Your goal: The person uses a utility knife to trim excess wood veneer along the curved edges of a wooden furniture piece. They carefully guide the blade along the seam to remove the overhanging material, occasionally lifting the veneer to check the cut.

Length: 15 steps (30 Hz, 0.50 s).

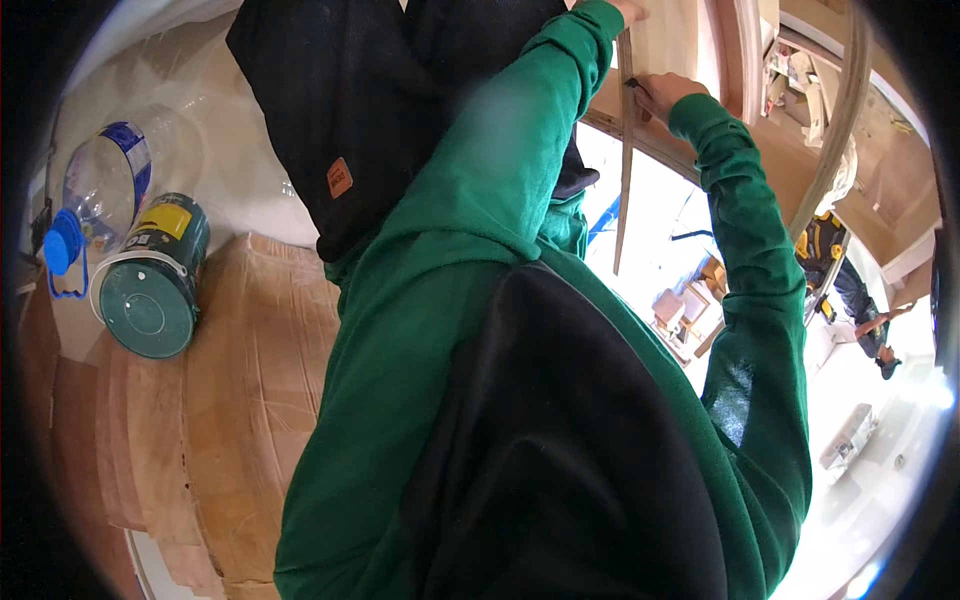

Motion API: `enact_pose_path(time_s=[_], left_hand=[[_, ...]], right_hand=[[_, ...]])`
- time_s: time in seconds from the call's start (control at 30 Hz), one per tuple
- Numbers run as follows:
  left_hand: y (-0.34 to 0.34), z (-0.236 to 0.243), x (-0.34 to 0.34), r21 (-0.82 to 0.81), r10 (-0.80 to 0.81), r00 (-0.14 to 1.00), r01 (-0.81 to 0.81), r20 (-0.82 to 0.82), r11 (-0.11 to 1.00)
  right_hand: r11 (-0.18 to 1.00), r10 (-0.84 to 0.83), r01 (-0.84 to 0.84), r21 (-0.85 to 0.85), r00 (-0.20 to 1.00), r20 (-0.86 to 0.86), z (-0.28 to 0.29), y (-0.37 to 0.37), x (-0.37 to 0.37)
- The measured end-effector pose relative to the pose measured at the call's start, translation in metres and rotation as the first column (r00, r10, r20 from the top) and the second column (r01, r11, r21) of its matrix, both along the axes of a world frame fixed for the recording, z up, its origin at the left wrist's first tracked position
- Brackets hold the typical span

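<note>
At the top edge, my left hand (628, 11) is partly cut off by the picture's rim, with most of its fingers out of sight. It is close to a pale wooden panel (668, 40). Lower and to the right, my right hand (670, 95) has its fingers closed at a small dark thing (631, 83), too small to name. That dark thing lies against a thin wooden strip (627, 160), which runs downward past the panel's lower edge. Both my arms are in green sleeves.
On the left, a green lidded bucket (150, 305) and a big clear bottle with a blue cap (64, 243) lie by flattened cardboard (255, 400). A curved wooden bar (838, 130) runs down at right. Beyond it is another person (858, 300) in dark clothes.
</note>
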<state>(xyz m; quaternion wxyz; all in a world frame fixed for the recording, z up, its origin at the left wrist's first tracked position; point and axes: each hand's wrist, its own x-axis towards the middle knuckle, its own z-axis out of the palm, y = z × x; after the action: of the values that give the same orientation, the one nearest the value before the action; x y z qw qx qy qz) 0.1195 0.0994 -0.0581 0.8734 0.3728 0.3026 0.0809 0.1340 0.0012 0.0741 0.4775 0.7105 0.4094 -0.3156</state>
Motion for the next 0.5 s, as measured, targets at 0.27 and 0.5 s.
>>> enact_pose_path(time_s=[0.27,0.5], left_hand=[[0.002,0.002,-0.003,0.029,0.01,1.0,-0.01,-0.01,1.0],[0.003,0.008,-0.011,0.067,0.012,1.0,-0.011,-0.019,0.998]], right_hand=[[0.999,0.018,-0.019,0.027,0.999,0.048,0.01,0.0,-0.007],[0.999,-0.027,0.026,0.023,0.998,0.054,0.0,-0.005,-0.007]])
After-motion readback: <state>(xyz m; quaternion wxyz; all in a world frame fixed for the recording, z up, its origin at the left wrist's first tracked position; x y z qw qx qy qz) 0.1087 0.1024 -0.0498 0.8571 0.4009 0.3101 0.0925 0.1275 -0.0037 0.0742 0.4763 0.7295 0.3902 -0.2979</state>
